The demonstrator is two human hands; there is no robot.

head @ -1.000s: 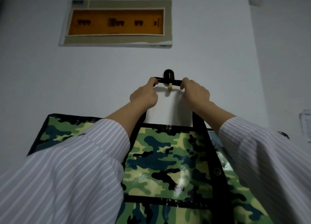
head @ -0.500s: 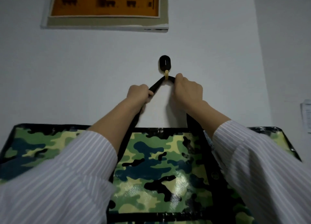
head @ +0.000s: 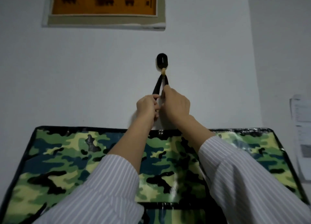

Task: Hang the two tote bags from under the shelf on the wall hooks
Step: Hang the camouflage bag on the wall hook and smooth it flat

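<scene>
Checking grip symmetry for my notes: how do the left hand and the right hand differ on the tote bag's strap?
The left hand grips the left run of the strap; the right hand holds its right run. The right hand reaches higher, nearer the hook, than the left hand. Both hold the same black strap, looped over the hook, with the camouflage tote bag hanging below.

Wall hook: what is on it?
The black strap of the camouflage tote bag loops over the wall hook; left hand and right hand grip it below, covering its lower part.
</scene>
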